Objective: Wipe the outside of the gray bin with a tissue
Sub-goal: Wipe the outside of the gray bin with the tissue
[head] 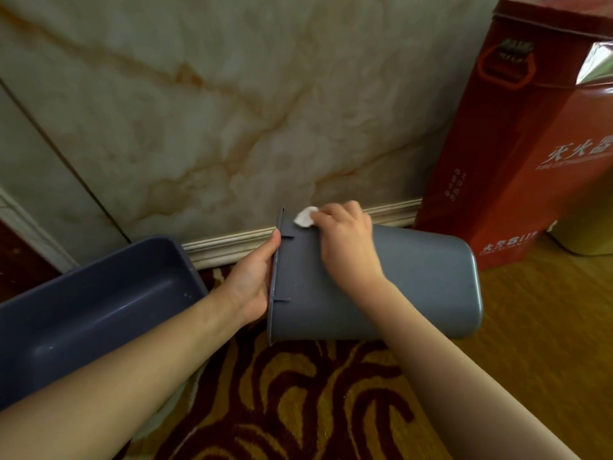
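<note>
The gray bin (421, 283) is held on its side above the floor, its open rim to the left and its base to the right. My left hand (255, 280) grips the rim, thumb on the outside edge. My right hand (345, 240) presses a crumpled white tissue (306, 217) against the bin's outer wall near the top of the rim. The bin's inside is hidden from me.
A second gray tub (99, 293) lies open at the left by the wall. A tall red fire-extinguisher box (517, 144) stands at the right against the marble wall (199, 111). A patterned red and gold carpet (298, 393) covers the floor below.
</note>
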Available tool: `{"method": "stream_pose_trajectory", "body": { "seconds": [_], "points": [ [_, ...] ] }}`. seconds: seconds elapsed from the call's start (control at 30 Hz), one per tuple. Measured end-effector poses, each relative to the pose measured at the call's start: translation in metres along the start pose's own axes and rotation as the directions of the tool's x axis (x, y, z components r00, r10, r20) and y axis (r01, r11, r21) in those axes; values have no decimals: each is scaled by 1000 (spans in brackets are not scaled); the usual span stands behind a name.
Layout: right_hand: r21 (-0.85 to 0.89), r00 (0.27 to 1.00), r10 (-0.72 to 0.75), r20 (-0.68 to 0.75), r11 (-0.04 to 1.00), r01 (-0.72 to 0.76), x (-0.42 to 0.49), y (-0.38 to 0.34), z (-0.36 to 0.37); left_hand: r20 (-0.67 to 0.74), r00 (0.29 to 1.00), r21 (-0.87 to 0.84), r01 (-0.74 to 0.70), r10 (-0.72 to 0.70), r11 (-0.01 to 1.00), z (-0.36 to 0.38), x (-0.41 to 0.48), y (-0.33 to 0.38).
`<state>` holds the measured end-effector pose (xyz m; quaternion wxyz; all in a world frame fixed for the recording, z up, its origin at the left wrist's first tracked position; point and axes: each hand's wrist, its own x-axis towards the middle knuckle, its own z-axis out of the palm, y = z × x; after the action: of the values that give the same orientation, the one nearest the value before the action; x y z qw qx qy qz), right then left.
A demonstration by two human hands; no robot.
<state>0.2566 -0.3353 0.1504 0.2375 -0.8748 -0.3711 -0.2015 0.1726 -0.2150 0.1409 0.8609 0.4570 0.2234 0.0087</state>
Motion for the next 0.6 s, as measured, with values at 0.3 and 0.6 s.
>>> {"method": "stream_pose_trajectory", "body": {
  "seconds": [0.3, 0.6],
  "points": [
    [91, 915, 292, -278, 956, -277, -60, 42, -27, 16, 998, -9, 54, -54, 998, 0, 7, 5],
    [194, 980, -192, 53, 965, 178, -79, -27, -3, 101, 993, -22, 58, -56, 998, -3, 8, 10]
  ]
}}
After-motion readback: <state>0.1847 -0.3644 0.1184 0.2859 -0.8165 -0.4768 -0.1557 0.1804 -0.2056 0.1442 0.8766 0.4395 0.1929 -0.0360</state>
